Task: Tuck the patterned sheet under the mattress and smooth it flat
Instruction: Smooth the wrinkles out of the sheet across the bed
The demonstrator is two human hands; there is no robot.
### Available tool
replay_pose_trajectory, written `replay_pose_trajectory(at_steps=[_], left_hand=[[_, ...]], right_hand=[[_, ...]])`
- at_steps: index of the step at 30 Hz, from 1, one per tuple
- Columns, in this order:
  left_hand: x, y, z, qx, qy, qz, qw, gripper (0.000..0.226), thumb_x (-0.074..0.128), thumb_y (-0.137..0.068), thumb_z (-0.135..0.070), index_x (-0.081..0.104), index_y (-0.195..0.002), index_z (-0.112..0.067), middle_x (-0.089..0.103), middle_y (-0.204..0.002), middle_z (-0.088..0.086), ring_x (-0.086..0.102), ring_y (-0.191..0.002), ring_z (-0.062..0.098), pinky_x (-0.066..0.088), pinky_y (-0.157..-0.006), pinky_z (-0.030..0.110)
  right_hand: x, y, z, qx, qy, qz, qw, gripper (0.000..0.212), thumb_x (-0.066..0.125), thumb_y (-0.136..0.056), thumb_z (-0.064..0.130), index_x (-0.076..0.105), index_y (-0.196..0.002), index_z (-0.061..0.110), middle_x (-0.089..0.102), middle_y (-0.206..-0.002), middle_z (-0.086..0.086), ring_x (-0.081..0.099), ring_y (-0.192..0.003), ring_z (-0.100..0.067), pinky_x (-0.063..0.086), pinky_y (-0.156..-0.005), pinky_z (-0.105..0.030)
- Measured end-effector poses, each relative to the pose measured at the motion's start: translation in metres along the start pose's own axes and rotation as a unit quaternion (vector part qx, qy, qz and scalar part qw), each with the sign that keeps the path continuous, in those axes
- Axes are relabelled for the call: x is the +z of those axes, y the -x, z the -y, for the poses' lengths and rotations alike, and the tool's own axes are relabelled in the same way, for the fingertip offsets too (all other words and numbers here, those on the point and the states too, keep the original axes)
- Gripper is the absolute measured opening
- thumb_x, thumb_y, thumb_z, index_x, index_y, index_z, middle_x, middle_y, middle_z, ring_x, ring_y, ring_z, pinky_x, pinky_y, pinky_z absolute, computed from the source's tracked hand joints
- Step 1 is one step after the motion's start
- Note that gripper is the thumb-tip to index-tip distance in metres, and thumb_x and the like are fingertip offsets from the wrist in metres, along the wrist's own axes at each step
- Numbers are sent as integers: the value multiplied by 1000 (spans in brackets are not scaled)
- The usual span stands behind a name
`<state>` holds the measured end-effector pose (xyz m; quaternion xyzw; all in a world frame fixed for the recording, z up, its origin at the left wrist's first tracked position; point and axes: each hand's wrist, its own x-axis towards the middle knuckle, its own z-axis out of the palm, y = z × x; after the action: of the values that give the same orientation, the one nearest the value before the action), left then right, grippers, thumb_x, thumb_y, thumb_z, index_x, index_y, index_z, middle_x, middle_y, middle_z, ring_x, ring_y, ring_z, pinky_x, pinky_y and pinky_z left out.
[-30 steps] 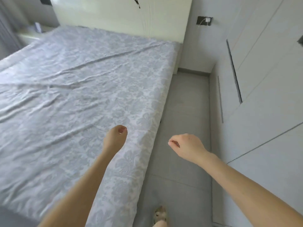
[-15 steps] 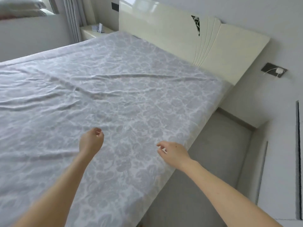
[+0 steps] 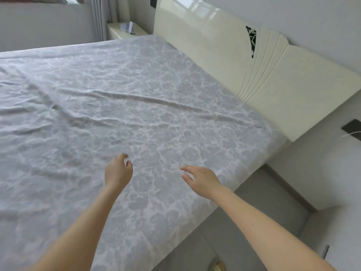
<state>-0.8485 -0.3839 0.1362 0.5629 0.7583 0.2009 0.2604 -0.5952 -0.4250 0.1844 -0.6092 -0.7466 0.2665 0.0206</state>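
From the head view, the patterned sheet (image 3: 136,118) covers the bed across the left and centre of the frame, with long creases running across its middle and its right edge hanging over the mattress side. The left hand (image 3: 118,172) hovers over the sheet at lower centre, fingers loosely curled and holding nothing. The right hand (image 3: 202,179) is just right of it, near the bed's edge, fingers spread and empty. The cream headboard (image 3: 254,71) fills the upper right.
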Motion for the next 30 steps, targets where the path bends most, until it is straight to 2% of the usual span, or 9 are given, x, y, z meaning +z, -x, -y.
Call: replay_pose_trajectory(at_steps=[5, 8, 16, 18, 20, 22, 24, 27, 30], left_hand=[[116, -30, -74, -75, 15, 10, 997, 41, 43, -97, -17, 44, -136, -5, 49, -138, 15, 49, -122, 31, 41, -95, 41], [168, -51, -91, -112, 11, 0, 994, 44, 43, -96, -15, 40, -139, -5, 54, -131, 20, 53, -115, 37, 44, -91, 45], [293, -189, -125, -91, -53, -49, 993, 42, 48, -95, -11, 46, -134, 2, 51, -135, 21, 43, -128, 36, 33, -107, 45], [331, -223, -124, -103, -71, -47, 991, 44, 48, -94, -12, 44, -136, 2, 44, -142, 22, 35, -135, 36, 25, -114, 45], [365, -252, -122, -127, -82, -49, 987, 47, 47, -95, -14, 40, -140, -1, 35, -148, 21, 26, -140, 37, 16, -117, 44], [395, -275, -120, -153, -108, -31, 982, 50, 41, -98, -24, 34, -145, -8, 27, -153, 16, 17, -143, 38, 11, -117, 45], [420, -295, -121, -169, -146, -18, 975, 53, 33, -98, -36, 30, -147, -15, 22, -155, 13, 13, -142, 42, 10, -116, 50], [453, -329, -138, -218, -195, -42, 955, 61, 24, -93, -49, 29, -147, -23, 21, -156, 11, 14, -140, 48, 9, -113, 58], [482, -380, -181, -233, -219, -52, 946, 68, 13, -86, -54, 24, -148, -29, 16, -157, 3, 11, -140, 48, 7, -111, 62]], right_hand=[[-19, -63, -121, -64, 22, 65, 996, 45, 33, -102, 36, 35, -145, 23, 37, -150, 5, 31, -138, -12, 27, -111, -29], [-12, -114, -171, -97, 19, 115, 988, 46, 31, -103, 32, 29, -147, 20, 30, -154, 2, 22, -143, -14, 20, -114, -31], [38, -251, -284, -217, 31, 120, 968, 48, 32, -102, 26, 26, -148, 14, 25, -155, -7, 15, -145, -23, 8, -118, -35], [58, -272, -320, -316, 75, 124, 938, 47, 33, -98, 28, 38, -142, 14, 39, -148, -8, 30, -140, -28, 18, -116, -44], [80, -292, -359, -440, 193, 157, 863, 44, 32, -96, 35, 42, -138, 27, 47, -143, 5, 38, -135, -20, 25, -115, -41], [110, -327, -386, -477, 353, 193, 782, 39, 30, -97, 43, 41, -134, 44, 42, -141, 23, 33, -135, -6, 23, -116, -31], [126, -372, -414, -534, 349, 191, 746, 41, 36, -97, 42, 38, -138, 42, 36, -146, 18, 19, -142, -9, 8, -120, -35], [72, -477, -472, -544, 177, 181, 800, 46, 34, -99, 38, 39, -143, 27, 36, -150, 7, 17, -143, -8, -6, -119, -39], [-42, -587, -557, -395, 158, 45, 904, 55, 15, -95, 50, 29, -145, 32, 25, -153, 11, 13, -143, -2, -11, -115, -30]])
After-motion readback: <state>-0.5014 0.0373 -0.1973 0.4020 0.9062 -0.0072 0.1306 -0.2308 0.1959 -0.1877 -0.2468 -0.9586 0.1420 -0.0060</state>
